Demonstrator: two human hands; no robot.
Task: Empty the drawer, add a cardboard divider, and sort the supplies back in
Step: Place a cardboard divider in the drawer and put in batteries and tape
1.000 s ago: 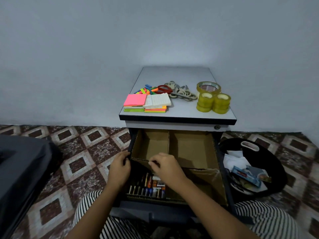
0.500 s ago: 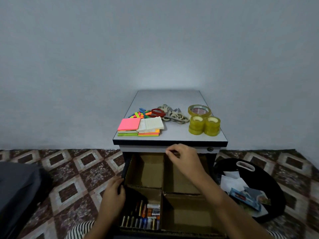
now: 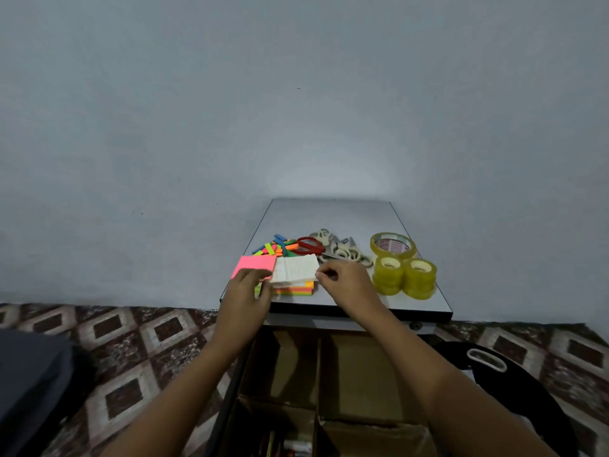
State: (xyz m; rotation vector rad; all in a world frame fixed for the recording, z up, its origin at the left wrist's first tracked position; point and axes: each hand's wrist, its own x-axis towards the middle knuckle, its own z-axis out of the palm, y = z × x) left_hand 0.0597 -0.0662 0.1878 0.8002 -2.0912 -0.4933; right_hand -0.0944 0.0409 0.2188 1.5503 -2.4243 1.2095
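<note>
The left hand (image 3: 250, 288) curls its fingers over the near corner of the pink pad (image 3: 255, 265), gripping it. The right hand (image 3: 342, 282) pinches the right edge of the white pad (image 3: 295, 268), fingers curled. Nearest the person, the drawer (image 3: 230, 400) stands pulled out. A cardboard divider (image 3: 318, 374) splits it into compartments. Pens (image 3: 280, 446) lie in the near left compartment. A black bag (image 3: 527, 390) sits on the tiled floor (image 3: 131, 341) to the right. On the cabinet top (image 3: 329, 212), both pads rest side by side at the front edge, on coloured stacks. Three tape rolls (image 3: 403, 277) stand to the right. Behind the pads lie red scissors (image 3: 309, 245) and coloured strips (image 3: 276, 247).
</note>
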